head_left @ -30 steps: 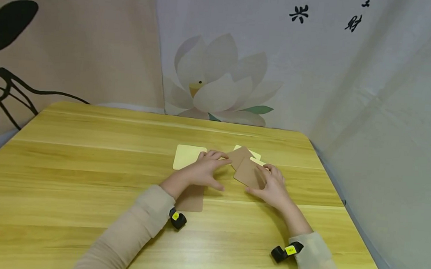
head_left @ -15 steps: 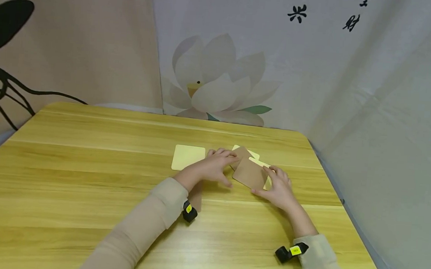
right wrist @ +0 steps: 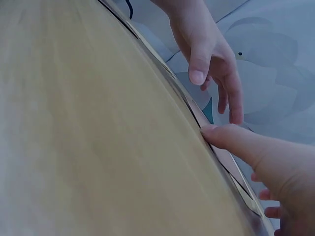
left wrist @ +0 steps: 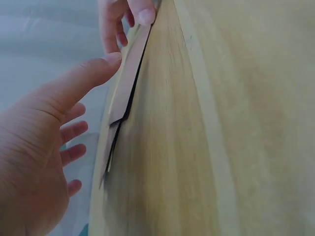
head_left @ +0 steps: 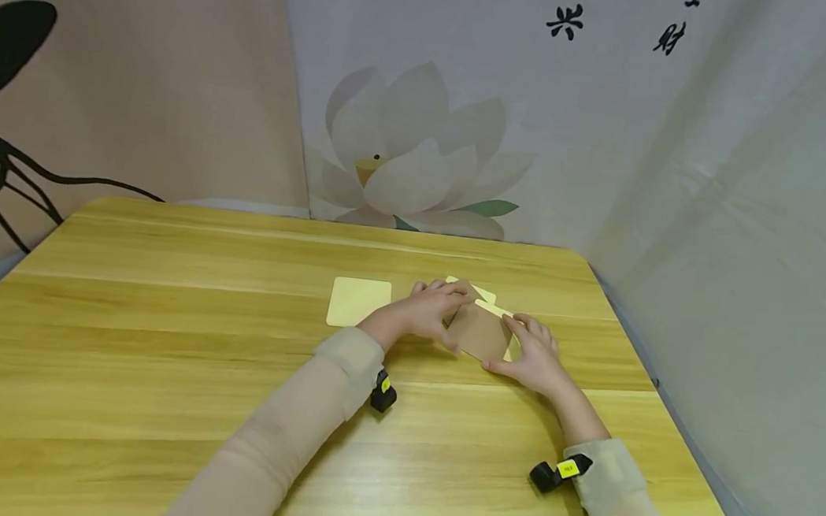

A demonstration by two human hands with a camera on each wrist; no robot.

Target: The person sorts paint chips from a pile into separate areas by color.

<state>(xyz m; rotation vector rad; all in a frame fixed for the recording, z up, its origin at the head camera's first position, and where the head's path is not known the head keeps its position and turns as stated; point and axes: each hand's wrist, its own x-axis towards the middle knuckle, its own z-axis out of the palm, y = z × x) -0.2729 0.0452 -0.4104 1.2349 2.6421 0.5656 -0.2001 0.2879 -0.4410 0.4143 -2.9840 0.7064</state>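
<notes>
The right grip point(head_left: 533, 360) pinches the brown card point(head_left: 479, 331); the left grip point(head_left: 429, 311) is spread at that card's left.

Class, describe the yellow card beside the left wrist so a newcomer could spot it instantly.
On the wooden table, find the left hand. Just left of it lies a pale yellow, round-cornered card. Unlike the yellow cards peeking from under brown cards near the right hand, it lies outside that overlapping pile.
</notes>
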